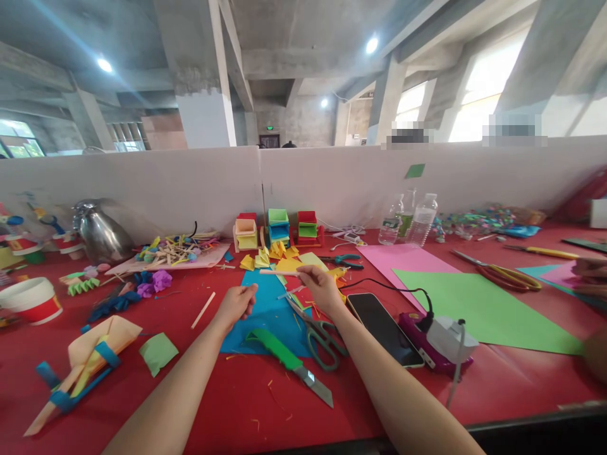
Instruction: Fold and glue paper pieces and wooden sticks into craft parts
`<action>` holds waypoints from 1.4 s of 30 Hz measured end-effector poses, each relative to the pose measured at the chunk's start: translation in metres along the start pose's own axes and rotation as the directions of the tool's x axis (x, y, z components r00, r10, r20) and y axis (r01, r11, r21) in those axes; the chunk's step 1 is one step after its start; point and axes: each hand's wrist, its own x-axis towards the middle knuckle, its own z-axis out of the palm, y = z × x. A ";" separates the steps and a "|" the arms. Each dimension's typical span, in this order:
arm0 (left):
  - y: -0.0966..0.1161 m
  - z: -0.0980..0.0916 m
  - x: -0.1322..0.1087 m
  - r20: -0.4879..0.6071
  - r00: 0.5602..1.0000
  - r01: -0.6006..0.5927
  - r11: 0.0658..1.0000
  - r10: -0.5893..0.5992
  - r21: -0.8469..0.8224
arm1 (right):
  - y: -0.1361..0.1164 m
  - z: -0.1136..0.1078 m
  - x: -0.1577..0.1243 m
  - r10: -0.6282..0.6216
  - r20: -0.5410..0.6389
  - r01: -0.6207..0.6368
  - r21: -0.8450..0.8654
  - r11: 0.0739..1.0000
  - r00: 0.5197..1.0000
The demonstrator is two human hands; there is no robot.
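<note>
My right hand [318, 287] pinches one end of a pale, flat craft stick [279, 272], which points left above the blue paper sheet [237, 335]. My left hand [238, 303] is closed, its fingers curled over the left part of that sheet; whatever it may hold is hidden. On the blue sheet lie a green utility knife [275, 346], its blade pointing toward me, and grey-handled scissors [325, 341] beside my right wrist. Folded yellow paper pieces [263, 257] rest just beyond my hands. Another loose craft stick [203, 310] lies left of my left hand.
A phone [385, 328] and a purple power strip [436, 344] lie right of my forearm. Green paper [478, 309] covers pink. Folded paper boxes [278, 221], bottles [423, 221] and a metal jug [100, 234] stand near the partition. A co-worker's hand [590, 273] is at far right.
</note>
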 end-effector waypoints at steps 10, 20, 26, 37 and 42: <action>0.010 0.023 -0.009 -0.035 0.996 -0.091 0.927 0.084 -0.363 | -0.017 0.016 -0.012 -0.186 0.024 0.187 -0.042 0.981 0.982; 0.011 0.020 -0.007 -0.084 0.994 -0.099 0.890 0.069 -0.444 | -0.013 0.026 -0.018 -0.201 0.118 0.208 -0.051 0.977 0.972; 0.011 0.021 -0.008 -0.063 0.993 -0.113 0.879 0.095 -0.463 | -0.013 0.026 -0.019 -0.168 0.149 0.182 -0.089 0.979 0.974; 0.011 0.018 -0.006 -0.047 0.995 -0.095 0.840 0.083 -0.534 | -0.018 -0.002 -0.006 0.131 0.088 -0.068 -0.512 0.857 0.987; 0.012 0.019 -0.009 0.005 0.998 -0.044 0.846 0.055 -0.531 | 0.001 -0.039 0.009 0.350 -0.195 -0.369 -0.752 0.546 0.916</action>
